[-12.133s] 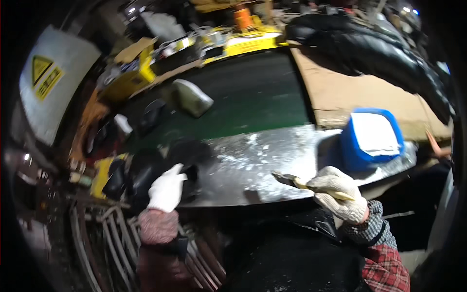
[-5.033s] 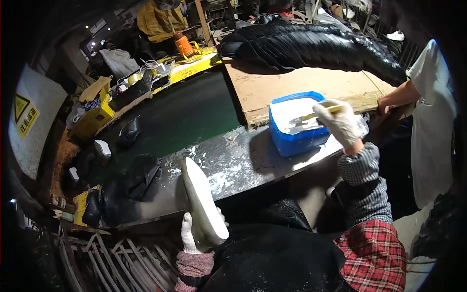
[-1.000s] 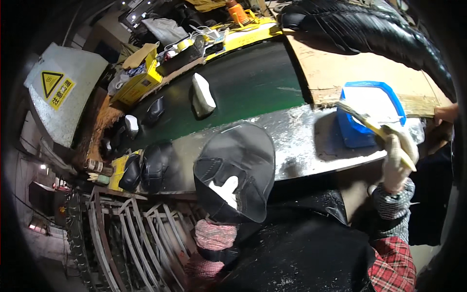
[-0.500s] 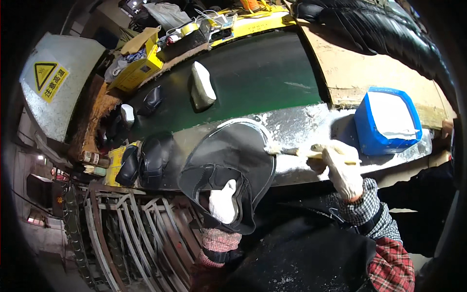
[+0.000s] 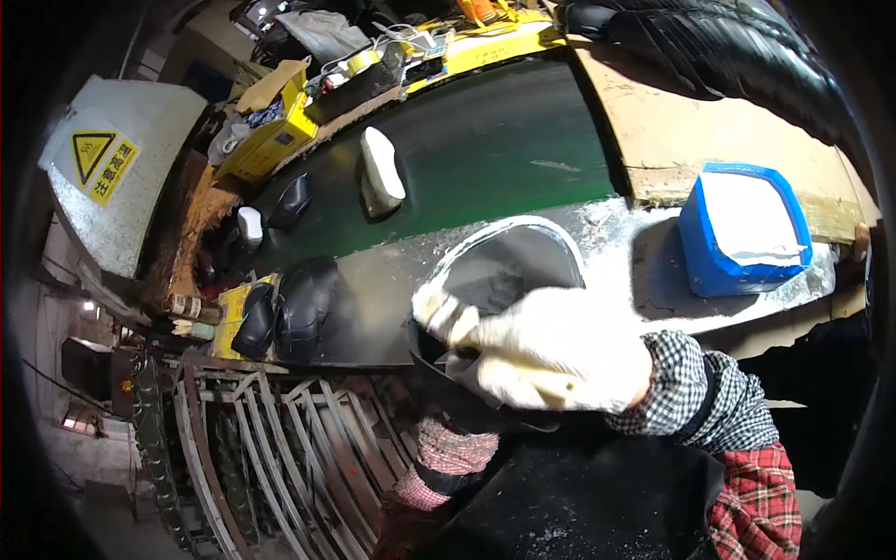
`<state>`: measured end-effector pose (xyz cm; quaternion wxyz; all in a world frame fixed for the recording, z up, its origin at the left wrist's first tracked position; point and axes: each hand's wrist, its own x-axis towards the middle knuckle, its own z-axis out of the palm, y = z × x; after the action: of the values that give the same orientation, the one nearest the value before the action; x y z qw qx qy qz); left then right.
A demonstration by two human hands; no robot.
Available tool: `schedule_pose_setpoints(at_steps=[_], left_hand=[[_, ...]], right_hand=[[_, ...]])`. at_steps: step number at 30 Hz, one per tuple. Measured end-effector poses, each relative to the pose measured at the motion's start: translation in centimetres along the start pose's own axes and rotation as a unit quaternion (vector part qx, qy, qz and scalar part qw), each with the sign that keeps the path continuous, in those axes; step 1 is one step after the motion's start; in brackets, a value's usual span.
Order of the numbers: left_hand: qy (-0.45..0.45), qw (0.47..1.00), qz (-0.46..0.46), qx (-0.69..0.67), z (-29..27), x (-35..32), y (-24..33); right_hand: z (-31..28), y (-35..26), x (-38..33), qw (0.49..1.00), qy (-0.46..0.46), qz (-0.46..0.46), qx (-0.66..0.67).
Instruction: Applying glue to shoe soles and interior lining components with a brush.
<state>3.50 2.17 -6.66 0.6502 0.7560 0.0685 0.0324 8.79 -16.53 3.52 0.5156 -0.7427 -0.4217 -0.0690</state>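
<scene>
At left, rounded black leather pieces (image 5: 308, 313) are laid on the grey metal bench (image 5: 383, 299). The left hand is hidden — its fingers' state cannot be told. A pale-bristled brush (image 5: 437, 315) is gripped in the white-gloved right hand (image 5: 560, 350), across a curved black leather piece (image 5: 504, 266) held at the bench's edge, presumably for access to its whitened rim — a blue plastic tub (image 5: 702, 245) is stood nearby, seemingly for easy reach

From my remote station I take the green belt (image 5: 476, 154) as landmark. Left of it I see a grey metal panel (image 5: 159, 201) with a yellow warning label (image 5: 115, 173); right of it, a pale board (image 5: 681, 121); beyond it, a yellow strip (image 5: 495, 51). A metal tabletop (image 5: 383, 289), brightly lit in places, borders its near side, with tubular racks (image 5: 264, 439) nearer and lower.
</scene>
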Motion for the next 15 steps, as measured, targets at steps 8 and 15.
schedule_pose_setpoints(at_steps=[8,15], left_hand=[[-0.07,0.994,-0.027,-0.079,-1.9,-0.4,1.1],[-0.155,0.983,0.087,-0.042,-6.8,7.0,4.7]], right_hand=[[1.8,-1.8,0.5,0.997,-0.022,-0.071,-0.018],[1.2,-1.5,-2.1,0.87,-0.003,0.235,0.434]])
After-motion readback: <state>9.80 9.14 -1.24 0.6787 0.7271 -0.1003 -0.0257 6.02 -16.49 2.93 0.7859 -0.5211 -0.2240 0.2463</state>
